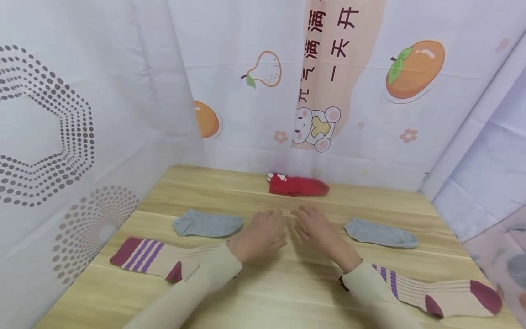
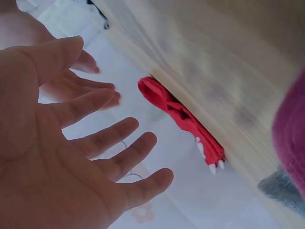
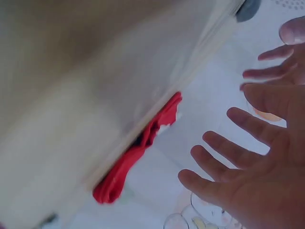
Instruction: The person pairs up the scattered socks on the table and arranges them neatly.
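My left hand [image 1: 263, 235] and right hand [image 1: 316, 230] hover side by side over the middle of the table, fingers spread and holding nothing. Beyond them at the back lies a red sock [image 1: 299, 186] with white bits at one end; both wrist views show this red sock [image 2: 183, 117] [image 3: 138, 155] too. A grey sock [image 1: 208, 224] lies left of my left hand, and another grey sock [image 1: 381, 233] right of my right hand. Nearer me are two striped cream socks with maroon ends, one [image 1: 164, 258] partly under my left sleeve, the other [image 1: 445, 292] partly behind my right sleeve.
The wooden table [image 1: 271, 297] has light curtains around it. A printed curtain [image 1: 230, 91] hangs at its back edge, close behind the red sock. Another curtain [image 1: 119, 114] runs along the left side, and a third [image 1: 485, 192] along the right.
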Available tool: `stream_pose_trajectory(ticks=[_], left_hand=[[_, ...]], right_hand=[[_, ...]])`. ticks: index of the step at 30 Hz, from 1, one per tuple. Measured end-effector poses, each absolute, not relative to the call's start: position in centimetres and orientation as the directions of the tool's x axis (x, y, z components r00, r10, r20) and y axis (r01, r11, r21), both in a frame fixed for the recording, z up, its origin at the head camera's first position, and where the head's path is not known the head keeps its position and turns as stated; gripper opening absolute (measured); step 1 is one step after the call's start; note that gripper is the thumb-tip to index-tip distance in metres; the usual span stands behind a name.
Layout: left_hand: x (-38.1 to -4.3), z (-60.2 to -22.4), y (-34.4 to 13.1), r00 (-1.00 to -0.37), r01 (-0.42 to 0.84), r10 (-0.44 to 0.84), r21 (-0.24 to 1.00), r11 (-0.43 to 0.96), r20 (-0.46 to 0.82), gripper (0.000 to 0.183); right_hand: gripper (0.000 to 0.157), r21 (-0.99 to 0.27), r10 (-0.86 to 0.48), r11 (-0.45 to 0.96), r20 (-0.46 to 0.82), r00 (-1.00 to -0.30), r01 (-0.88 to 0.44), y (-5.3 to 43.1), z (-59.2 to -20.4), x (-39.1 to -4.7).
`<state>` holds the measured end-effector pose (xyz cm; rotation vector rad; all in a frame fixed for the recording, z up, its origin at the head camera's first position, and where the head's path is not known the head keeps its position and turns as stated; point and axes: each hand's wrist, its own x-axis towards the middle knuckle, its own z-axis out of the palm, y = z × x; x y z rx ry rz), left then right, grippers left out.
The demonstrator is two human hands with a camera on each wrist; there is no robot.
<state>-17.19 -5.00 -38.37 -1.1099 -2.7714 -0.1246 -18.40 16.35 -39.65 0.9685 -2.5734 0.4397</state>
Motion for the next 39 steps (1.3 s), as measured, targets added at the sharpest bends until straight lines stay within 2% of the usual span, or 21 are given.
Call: stream_pose_trajectory(ticks=[5,8,15,24,30,39], left_hand=[[-16.2,-38.3,-5.8,-0.689,0.709,0.696,-0.010,0.705,0.201,0.045],[-16.0,-38.4,-7.1,-0.710,0.691,0.676,0.012,0.722,0.194,0.046],[-16.3,-38.9,-10.8,-0.768,0.639,0.617,0.158,0.752,0.170,0.049],[-17.2,-37.0,-16.1,-0.816,0.577,0.536,0.249,0.778,0.215,0.051],[-18.1,-35.7,-19.4,-0.835,0.542,0.487,0.231,0.808,0.254,0.048],[-20.3,-34.0,-22.9,-0.899,0.434,0.395,0.265,0.861,0.190,0.042]], right_hand=[[0.037,-0.220,-0.572,0.710,0.373,-0.731,-0.668,15.3,-40.4,-17.9],[0.037,-0.231,-0.575,0.707,0.363,-0.733,-0.669,14.7,-40.5,-17.8],[0.039,-0.278,-0.557,0.715,0.327,-0.763,-0.641,13.5,-39.0,-17.3],[0.037,-0.277,-0.597,0.689,0.308,-0.741,-0.670,10.3,-37.5,-17.2],[0.038,-0.277,-0.613,0.684,0.283,-0.738,-0.674,8.6,-37.4,-17.4],[0.039,-0.254,-0.628,0.681,0.279,-0.726,-0.687,5.6,-36.5,-18.5]])
